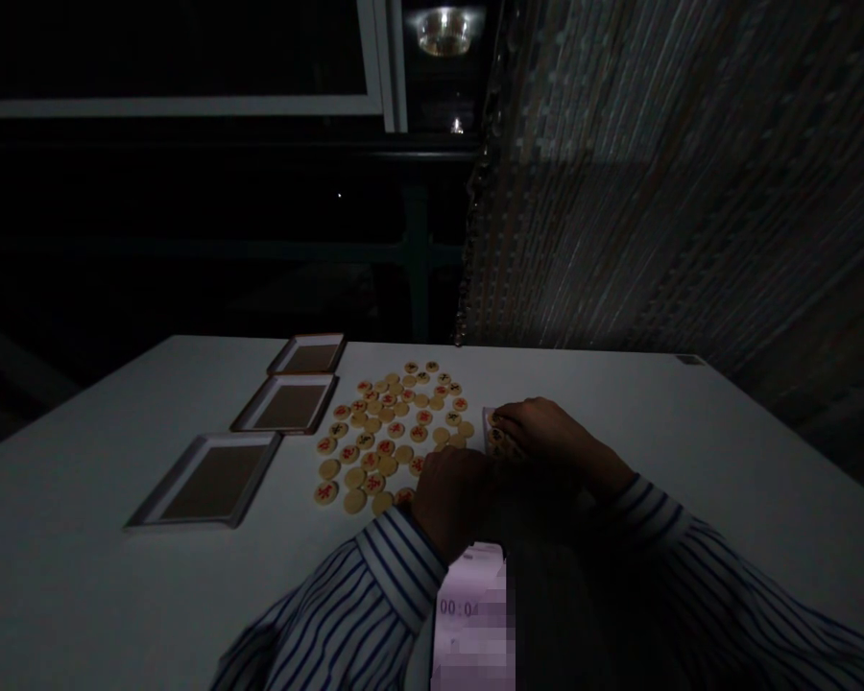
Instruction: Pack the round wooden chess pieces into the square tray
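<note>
Many round wooden pieces [396, 430] with red or black characters lie spread on the white table [64, 480]. My left hand [452, 494] is at the near right edge of these pieces, its fingers curled and hidden behind its back. Just right of it is a small box [487, 422] holding several round pieces [502, 443]. My right hand [543, 429] lies over the right side of this box with fingers bent toward the pieces in it. Whether either hand grips a piece is too dark to tell.
Three shallow trays, a near one [216, 480], a middle one [288, 403] and a far one [309, 353], stand on the left. A lit phone [468, 614] lies nearest me. A bead curtain [590, 192] hangs behind the table.
</note>
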Available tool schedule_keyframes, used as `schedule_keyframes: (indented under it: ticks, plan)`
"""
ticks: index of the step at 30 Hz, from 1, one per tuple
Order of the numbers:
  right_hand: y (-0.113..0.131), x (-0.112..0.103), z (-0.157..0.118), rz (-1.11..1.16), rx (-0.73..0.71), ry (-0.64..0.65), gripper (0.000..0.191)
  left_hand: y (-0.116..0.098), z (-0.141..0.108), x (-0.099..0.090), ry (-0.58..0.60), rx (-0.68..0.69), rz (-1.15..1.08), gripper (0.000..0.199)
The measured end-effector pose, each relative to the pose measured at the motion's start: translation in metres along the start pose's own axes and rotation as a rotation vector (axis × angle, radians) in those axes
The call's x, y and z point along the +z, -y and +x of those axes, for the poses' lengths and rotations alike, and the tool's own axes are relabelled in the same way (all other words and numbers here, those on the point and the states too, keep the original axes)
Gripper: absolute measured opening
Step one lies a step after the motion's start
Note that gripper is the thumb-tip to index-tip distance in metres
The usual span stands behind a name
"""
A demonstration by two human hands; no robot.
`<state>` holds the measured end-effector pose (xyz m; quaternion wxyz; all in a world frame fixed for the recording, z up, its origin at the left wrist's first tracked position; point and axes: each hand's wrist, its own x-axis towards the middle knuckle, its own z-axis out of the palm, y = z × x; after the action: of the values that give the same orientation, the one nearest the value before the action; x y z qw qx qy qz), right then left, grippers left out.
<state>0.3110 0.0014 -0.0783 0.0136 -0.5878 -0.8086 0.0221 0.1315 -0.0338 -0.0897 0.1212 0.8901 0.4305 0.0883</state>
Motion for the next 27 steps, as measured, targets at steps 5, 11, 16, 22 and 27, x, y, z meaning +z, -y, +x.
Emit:
schedule_keyframes:
  ticks: [5,11,16,22,27]
  plan:
    - [-0.0012,0.0,0.0005,-0.002,-0.015,-0.003,0.033,0.0006,0.0007,0.0024,0.002,-0.011,0.01,0.036]
    - [-0.0024,-0.0004,0.0009,-0.029,-0.047,0.006,0.031,0.0025,-0.0007,0.0029,-0.011,0.004,0.02,0.039]
    - [-0.0055,0.0011,0.0019,-0.036,-0.076,0.007,0.03,0.0009,-0.002,0.0,-0.035,0.029,0.026,0.037]
    - [-0.0062,0.0031,0.0032,-0.051,-0.089,0.012,0.028,0.0022,-0.0027,0.0008,-0.046,0.029,-0.011,0.039]
    - [-0.0046,0.0026,0.0022,-0.042,-0.091,-0.007,0.028,0.0015,-0.0015,0.0001,-0.027,0.012,-0.02,0.041]
